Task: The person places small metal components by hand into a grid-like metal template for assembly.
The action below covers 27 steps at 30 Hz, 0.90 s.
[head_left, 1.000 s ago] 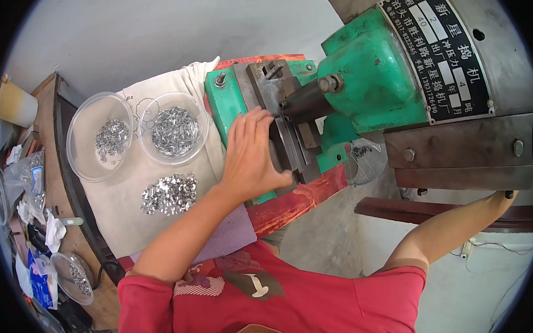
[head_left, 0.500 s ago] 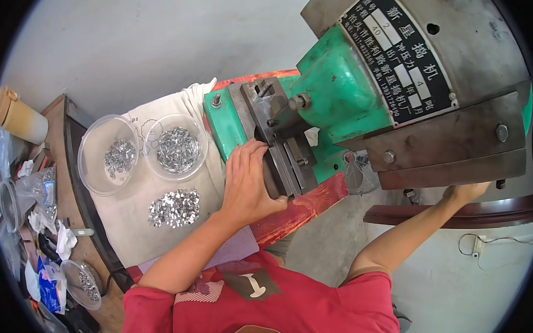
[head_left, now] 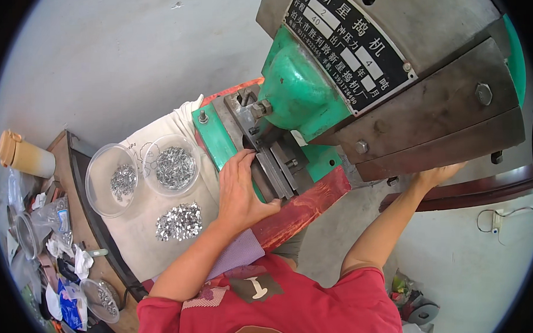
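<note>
My left hand (head_left: 242, 191) lies along a dark steel die (head_left: 274, 173) on the bed of a green bench press (head_left: 298, 85). Its fingers are stretched toward the die's far end, with the thumb spread wide at the near end. Whether a small piece sits under the fingertips is too small to tell. Over on the right, my right hand (head_left: 438, 175) reaches behind the press's heavy steel side plate (head_left: 431, 120); its fingers are hidden there. Beside my left forearm, a pile of small shiny metal pieces (head_left: 180, 222) lies on a pale cloth (head_left: 136, 249).
Two clear plastic bowls, a left one (head_left: 95, 189) and a right one (head_left: 194, 183), hold small metal parts on the cloth. A red wooden edge (head_left: 307, 215) runs below the press. Farther left, a cluttered side bench carries an orange-lidded cup (head_left: 31, 156), bags and another bowl (head_left: 93, 300).
The view has shifted, so the press appears farther left and the side bench lower. My left hand stays at the die, and my right hand remains behind the side plate.
</note>
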### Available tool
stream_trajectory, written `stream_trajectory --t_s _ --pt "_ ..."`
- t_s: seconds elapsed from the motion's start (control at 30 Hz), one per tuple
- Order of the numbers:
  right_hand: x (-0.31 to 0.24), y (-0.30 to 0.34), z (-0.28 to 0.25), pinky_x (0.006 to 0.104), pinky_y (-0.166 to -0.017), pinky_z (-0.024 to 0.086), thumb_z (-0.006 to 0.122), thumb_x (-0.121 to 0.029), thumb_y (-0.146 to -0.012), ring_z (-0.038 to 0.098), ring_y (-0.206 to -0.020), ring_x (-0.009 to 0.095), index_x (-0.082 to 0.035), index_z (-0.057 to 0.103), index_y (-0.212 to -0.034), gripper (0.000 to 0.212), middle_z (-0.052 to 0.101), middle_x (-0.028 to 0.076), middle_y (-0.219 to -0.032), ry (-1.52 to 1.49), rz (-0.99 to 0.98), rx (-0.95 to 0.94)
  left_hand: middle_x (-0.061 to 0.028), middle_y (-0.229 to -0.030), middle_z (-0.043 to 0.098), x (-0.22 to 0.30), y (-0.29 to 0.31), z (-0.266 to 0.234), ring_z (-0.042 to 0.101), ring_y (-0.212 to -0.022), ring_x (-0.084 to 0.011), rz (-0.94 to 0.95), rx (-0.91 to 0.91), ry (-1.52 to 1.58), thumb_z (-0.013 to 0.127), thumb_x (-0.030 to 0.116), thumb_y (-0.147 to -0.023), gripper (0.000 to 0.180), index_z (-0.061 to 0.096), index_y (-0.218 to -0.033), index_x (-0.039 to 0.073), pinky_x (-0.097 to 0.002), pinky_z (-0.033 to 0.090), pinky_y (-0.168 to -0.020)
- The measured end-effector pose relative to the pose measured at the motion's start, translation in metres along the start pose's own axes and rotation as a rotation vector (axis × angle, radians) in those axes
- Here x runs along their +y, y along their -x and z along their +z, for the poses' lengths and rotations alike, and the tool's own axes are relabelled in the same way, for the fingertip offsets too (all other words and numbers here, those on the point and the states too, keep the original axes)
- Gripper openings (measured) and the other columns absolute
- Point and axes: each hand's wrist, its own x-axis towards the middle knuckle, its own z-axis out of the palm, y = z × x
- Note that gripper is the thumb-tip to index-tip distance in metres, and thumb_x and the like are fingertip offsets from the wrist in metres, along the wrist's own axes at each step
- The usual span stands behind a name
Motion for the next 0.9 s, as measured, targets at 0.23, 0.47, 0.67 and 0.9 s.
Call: stream_trajectory --t_s 0.23,0.47,0.67,0.9 --pt "-0.012 0.008 0.008 0.0385 -0.103 0.044 0.053 -0.031 -0.107 0.055 -0.117 0.024 0.006 0.044 -0.132 0.045 0.051 0.016 -0.133 -0.117 0.120 0.167 -0.0226 -0.137 0.043 -0.004 0.002 0.001 0.044 -0.127 -0.0419 -0.019 -0.043 0.024 0.086 0.023 -0.055 0.102 0.036 -0.139 -0.003 -0.0494 0.035 -0.110" --pt "-0.076 0.143 0.021 0.0350 -0.085 0.050 0.070 -0.015 -0.091 0.065 -0.088 0.024 -0.001 0.065 -0.106 0.021 0.069 0.011 -0.101 0.219 -0.011 -0.545 -0.0241 -0.141 0.038 -0.005 -0.008 -0.013 0.039 -0.133 -0.0425 -0.006 -0.171 0.094 0.092 0.028 -0.054 0.112 0.033 -0.144 -0.003 -0.0492 0.033 -0.112" --pt "-0.123 0.128 0.056 0.0323 -0.058 0.047 0.055 -0.027 -0.104 0.063 -0.062 0.016 -0.003 0.063 -0.093 0.028 0.064 0.003 -0.068 -0.245 0.648 -1.330 -0.0208 -0.141 0.037 -0.018 -0.013 -0.014 0.038 -0.134 -0.0413 -0.036 -0.196 0.156 0.095 0.035 -0.053 0.112 0.037 -0.143 0.002 -0.0496 0.033 -0.111" --pt "-0.113 0.140 0.058 0.0241 -0.055 0.046 0.057 -0.017 -0.103 0.060 -0.063 0.008 -0.001 0.062 -0.108 0.017 0.068 0.004 -0.082 -0.544 0.846 -1.345 -0.0192 -0.140 0.039 -0.019 -0.018 -0.020 0.040 -0.133 -0.0407 -0.044 -0.222 0.198 0.095 0.037 -0.054 0.103 0.046 -0.139 0.005 -0.0502 0.034 -0.109"
